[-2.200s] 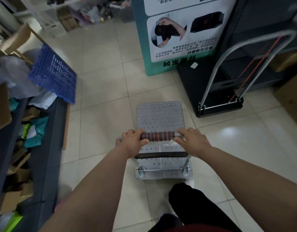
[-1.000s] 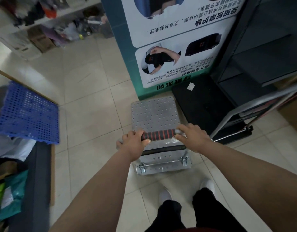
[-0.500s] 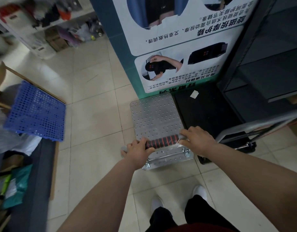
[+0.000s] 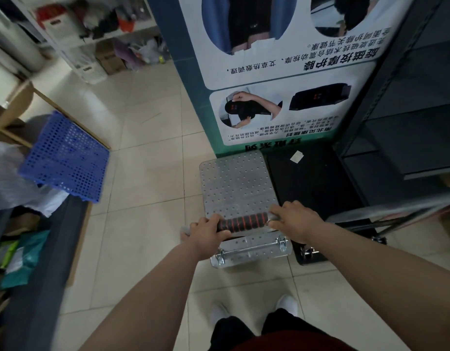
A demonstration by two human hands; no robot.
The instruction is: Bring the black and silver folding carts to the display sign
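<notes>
The silver folding cart (image 4: 235,183) has a perforated metal deck and stands on the tiled floor, its front edge right at the foot of the display sign (image 4: 277,79). Its handle (image 4: 241,222) has a black grip with red rings. My left hand (image 4: 206,233) grips the handle's left end and my right hand (image 4: 293,221) grips its right end. The black folding cart (image 4: 312,183) is parked directly to the right, side by side with the silver one, also against the sign. Its grey handle (image 4: 396,211) leans out to the right.
A dark metal shelving unit (image 4: 408,110) stands right of the sign. A blue perforated plastic panel (image 4: 67,158) leans on cluttered goods at the left, above a dark low bench (image 4: 41,274). Shelves with boxes line the far wall. Open tiled floor (image 4: 148,173) lies left of the silver cart.
I have pushed the silver cart forward with both hands until its front edge reached the base of the sign, alongside the black cart. My grip on the handle has not changed.
</notes>
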